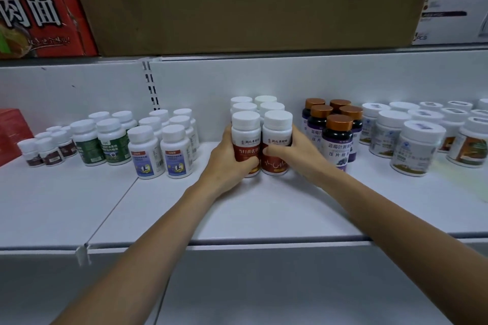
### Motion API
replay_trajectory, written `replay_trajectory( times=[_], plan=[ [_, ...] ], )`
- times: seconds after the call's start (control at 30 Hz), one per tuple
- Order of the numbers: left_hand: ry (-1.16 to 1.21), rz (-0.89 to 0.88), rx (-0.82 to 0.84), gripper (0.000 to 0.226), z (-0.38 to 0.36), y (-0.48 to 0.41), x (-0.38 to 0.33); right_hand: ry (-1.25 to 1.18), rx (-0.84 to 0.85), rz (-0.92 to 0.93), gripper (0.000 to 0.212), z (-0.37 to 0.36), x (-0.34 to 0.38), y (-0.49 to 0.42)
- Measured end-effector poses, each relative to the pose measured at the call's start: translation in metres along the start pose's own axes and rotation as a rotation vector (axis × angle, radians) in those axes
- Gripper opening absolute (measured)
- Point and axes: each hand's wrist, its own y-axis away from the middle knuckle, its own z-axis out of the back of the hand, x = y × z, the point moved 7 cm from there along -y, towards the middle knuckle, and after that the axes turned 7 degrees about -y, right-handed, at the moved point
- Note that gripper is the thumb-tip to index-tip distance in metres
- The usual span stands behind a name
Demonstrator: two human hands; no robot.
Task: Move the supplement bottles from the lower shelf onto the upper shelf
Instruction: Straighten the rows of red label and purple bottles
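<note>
- I'm looking at a white metal shelf (264, 219) with a pale back panel (343, 79) rising behind it.
- A slotted upright (151, 87) is splitting that panel.
- Above, a brown carton (250, 2) is sitting between a red box (45, 16) and white boxes (454, 0).
- Soft, even light is washing everything.

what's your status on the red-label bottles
Left hand and right hand each gripping a front red-label bottle. Both standing on shelf. Purple bottles crowd right side.
</note>
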Motion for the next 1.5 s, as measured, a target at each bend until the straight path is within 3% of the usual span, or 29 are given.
replay_trajectory(
  times=[0.2,0.4,0.5,0.57,0.73,0.87,1.0,1.13,1.37,1.5],
  plan=[
    [0.004,-0.005,-0.053,0.065,0.004,0.001,0.001,0.029,-0.051,0.005,0.074,-0.006,-0.006,-0.001],
    [-0.026,-0.016,-0.119,0.064,0.01,0.007,-0.004,0.155,-0.07,0.003,0.068,-0.006,0.002,0.012],
    [-0.137,-0.072,-0.152,0.086,0.02,0.018,-0.017,0.258,-0.092,-0.016,0.093,-0.001,0.01,0.026],
    [-0.184,-0.032,-0.163,0.098,0.028,0.026,-0.019,0.306,-0.118,-0.01,0.097,0.004,0.016,0.035],
    [-0.221,-0.067,-0.212,0.095,0.043,0.047,-0.032,0.366,-0.199,0.037,0.083,0.011,0.03,0.057],
    [-0.228,-0.219,-0.256,0.084,0.04,0.067,-0.054,0.332,-0.35,0.16,0.051,0.023,0.04,0.079],
    [-0.22,-0.315,-0.167,0.075,0.014,0.08,-0.076,0.394,-0.488,0.265,0.026,0.043,0.048,0.098],
    [-0.201,-0.362,-0.054,0.062,-0.016,0.075,-0.098,0.403,-0.603,0.271,0.022,0.079,0.049,0.102],
    [-0.011,-0.186,0.1,0.07,-0.066,0.045,-0.125,0.44,-0.496,0.014,0.032,0.129,0.013,0.079],
    [0.122,0.006,0.102,0.082,-0.084,0.018,-0.117,0.478,-0.388,-0.044,0.053,0.138,0.001,0.06]
  ],
)
